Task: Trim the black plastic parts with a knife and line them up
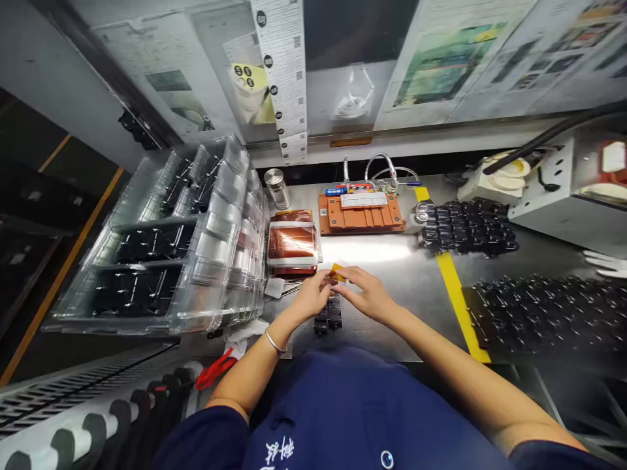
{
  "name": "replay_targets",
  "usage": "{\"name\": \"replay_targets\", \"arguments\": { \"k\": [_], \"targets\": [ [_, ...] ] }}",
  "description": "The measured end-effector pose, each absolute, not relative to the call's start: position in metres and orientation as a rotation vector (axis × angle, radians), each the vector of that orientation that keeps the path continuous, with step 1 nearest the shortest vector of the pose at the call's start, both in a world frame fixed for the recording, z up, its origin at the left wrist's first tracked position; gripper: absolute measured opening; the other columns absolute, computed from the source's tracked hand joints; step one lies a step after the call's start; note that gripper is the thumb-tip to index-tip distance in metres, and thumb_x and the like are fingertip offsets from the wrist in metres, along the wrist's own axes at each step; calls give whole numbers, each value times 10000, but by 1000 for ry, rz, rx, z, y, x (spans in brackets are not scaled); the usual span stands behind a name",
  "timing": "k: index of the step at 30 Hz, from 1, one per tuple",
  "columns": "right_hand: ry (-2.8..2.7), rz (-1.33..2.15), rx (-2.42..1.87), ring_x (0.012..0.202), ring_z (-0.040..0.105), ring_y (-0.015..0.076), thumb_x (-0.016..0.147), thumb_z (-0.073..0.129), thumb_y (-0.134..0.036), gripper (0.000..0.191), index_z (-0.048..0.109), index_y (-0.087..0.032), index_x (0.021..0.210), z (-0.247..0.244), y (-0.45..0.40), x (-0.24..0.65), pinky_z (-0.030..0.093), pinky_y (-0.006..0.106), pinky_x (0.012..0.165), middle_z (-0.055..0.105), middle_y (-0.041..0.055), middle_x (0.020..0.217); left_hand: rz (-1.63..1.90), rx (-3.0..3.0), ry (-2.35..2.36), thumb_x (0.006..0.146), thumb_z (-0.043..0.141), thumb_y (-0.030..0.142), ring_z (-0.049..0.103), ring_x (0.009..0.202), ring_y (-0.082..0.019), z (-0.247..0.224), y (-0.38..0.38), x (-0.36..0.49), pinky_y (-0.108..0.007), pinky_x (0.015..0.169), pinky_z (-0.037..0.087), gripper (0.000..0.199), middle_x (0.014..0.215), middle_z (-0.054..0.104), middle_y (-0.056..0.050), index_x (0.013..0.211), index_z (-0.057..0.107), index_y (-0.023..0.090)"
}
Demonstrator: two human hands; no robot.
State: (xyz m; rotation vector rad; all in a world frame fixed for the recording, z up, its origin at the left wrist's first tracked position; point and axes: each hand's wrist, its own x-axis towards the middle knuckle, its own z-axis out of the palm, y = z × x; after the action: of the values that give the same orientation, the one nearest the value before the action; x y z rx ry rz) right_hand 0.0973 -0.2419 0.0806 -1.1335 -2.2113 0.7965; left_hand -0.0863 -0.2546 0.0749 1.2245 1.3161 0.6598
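Close together over the middle of the metal table, both hands hold a small amber film piece. My left hand pinches its left side, a silver bangle on the wrist. The fingertips of my right hand grip its right side. Just below the fingers, a few small black parts lie on the table near its front edge. Left of and beyond my left hand is a stack of copper-coloured film sheets with a white band. A small white piece and metal tools lie beside the stack.
Stacked clear trays with black parts stand at the left. An orange fixture and a metal-lidded jar are at the back. Black parts cover the right side, beyond yellow tape. A grey machine stands back right.
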Motion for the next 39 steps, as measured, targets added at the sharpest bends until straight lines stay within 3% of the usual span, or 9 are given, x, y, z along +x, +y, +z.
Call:
{"name": "replay_targets", "arguments": {
  "k": [3, 6, 14, 19, 27, 32, 36, 39],
  "targets": [
    [-2142, 784, -1254, 875, 667, 154, 931, 513, -342, 266, 695, -171, 1024, 94, -256, 104, 529, 277, 803, 712, 85, 968, 548, 1527, 1232, 825, 521, 104, 669, 899, -223, 88, -262, -71, -379, 890, 491, 220, 958, 722, -85, 992, 649, 166],
    [-2136, 835, -1311, 780, 659, 144, 897, 541, -278, 207, 717, -170, 916, 110, -272, 125, 499, 247, 725, 720, 61, 865, 422, 1739, 1096, 822, 510, 97, 668, 840, -210, 97, -266, -55, -338, 841, 487, 187, 861, 722, -66, 900, 666, 164],
    [-2092, 1052, -1402, 611, 598, 94, 817, 499, -141, 248, 730, -155, 729, 137, -338, 221, 407, 187, 587, 702, 15, 684, 174, 1962, 667, 873, 455, 108, 680, 767, -133, 107, -300, 24, -216, 725, 490, 209, 855, 727, -34, 911, 655, 157],
    [-1765, 1283, -1516, 708, 642, 114, 820, 575, -277, 231, 763, -148, 856, 140, -407, 295, 439, 186, 625, 738, 27, 793, 85, 2029, 491, 918, 460, 189, 674, 764, -150, 110, -344, 100, -228, 717, 494, 215, 834, 721, -54, 903, 666, 133],
    [-1292, 1414, -1572, 726, 653, 139, 727, 686, -384, 276, 753, -123, 783, 131, -530, 419, 483, 227, 693, 729, 49, 754, 0, 1955, 170, 963, 437, 272, 678, 908, -169, 98, -428, 226, -263, 842, 502, 275, 993, 726, -72, 1059, 660, 143],
    [-909, 1274, -1673, 657, 645, 130, 652, 731, -439, 322, 721, -126, 726, 120, -599, 474, 516, 237, 655, 703, 45, 686, -221, 1787, 318, 943, 484, 302, 681, 881, -153, 97, -459, 280, -264, 829, 515, 220, 950, 721, -61, 1019, 633, 158],
    [-508, 995, -1807, 589, 632, 127, 588, 765, -382, 274, 674, -130, 645, 96, -645, 527, 514, 223, 583, 669, 40, 603, -461, 1713, 392, 917, 524, 311, 666, 605, -139, 84, -459, 305, -240, 603, 529, 192, 685, 670, -26, 919, 598, 133],
    [-153, 648, -1906, 552, 610, 112, 614, 728, -333, 214, 636, -141, 637, 74, -691, 571, 488, 201, 538, 638, 29, 566, -569, 1706, 517, 926, 516, 315, 604, 463, -123, 62, -444, 323, -218, 488, 488, 242, 563, 601, 17, 1054, 587, 121]
  ]
}}
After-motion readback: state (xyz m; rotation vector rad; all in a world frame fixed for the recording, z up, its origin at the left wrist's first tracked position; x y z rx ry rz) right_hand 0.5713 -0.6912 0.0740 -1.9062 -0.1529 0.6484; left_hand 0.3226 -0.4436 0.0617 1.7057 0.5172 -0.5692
